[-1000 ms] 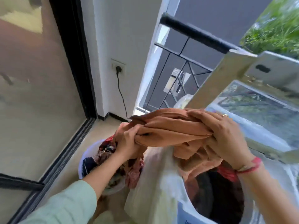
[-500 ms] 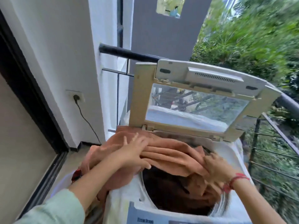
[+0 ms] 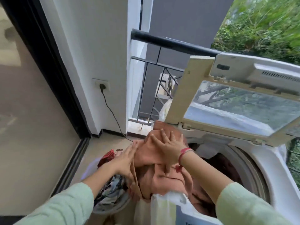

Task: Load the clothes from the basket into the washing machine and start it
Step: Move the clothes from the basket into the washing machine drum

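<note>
White wall (image 3: 90,46), black railing (image 3: 170,43), plugged wall socket (image 3: 102,85), greenery (image 3: 263,25)

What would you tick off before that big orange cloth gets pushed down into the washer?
1. Lid up, out of the way: ok.
2. Both hands on the orange cloth, left hand and right hand: ok.
3. Cloth fully over the drum: not ok, part hangs over the washer's left edge.
4. Room left in the drum: cannot tell.
5. Basket emptied: not ok, clothes remain.
6. Plug in the socket: ok.
</note>
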Available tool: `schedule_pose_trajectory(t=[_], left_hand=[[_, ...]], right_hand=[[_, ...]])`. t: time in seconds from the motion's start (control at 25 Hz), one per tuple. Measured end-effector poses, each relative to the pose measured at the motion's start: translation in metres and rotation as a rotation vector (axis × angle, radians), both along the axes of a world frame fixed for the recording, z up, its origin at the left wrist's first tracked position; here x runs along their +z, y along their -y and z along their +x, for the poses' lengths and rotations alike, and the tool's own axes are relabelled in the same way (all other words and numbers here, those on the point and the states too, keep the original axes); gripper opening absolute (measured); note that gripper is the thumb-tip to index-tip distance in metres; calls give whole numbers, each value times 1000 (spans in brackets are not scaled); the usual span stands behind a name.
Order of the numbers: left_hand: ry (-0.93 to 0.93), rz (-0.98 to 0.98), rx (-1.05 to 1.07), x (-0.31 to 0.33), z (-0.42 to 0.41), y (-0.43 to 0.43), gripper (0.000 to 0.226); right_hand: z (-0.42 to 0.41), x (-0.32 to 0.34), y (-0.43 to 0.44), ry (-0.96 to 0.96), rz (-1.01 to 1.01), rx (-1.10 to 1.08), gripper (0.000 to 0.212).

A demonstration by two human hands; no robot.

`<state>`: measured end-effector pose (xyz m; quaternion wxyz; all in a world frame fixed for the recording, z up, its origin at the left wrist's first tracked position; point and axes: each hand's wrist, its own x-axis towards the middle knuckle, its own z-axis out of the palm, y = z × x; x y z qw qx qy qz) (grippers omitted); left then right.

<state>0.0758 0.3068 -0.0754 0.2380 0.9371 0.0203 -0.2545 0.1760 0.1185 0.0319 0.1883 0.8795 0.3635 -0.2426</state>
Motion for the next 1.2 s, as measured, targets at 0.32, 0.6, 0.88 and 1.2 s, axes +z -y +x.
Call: schedule_pose_trajectory(t=[0.32,0.6,0.88,1.2], left_hand=[[186,-483,163,-18,-22,47,24],[908,-57,456,41,-31,104,67],[615,647,-289,60,64,248,42],[-156,573,-532,-15,58,266,49]], right_hand=[[-22,-12,13,31,360,37,43],[-49,-10,124,252,929,-16,28],[20,-37,302,235,365,-63,65],[22,-50,339,-330,323,-226,51]])
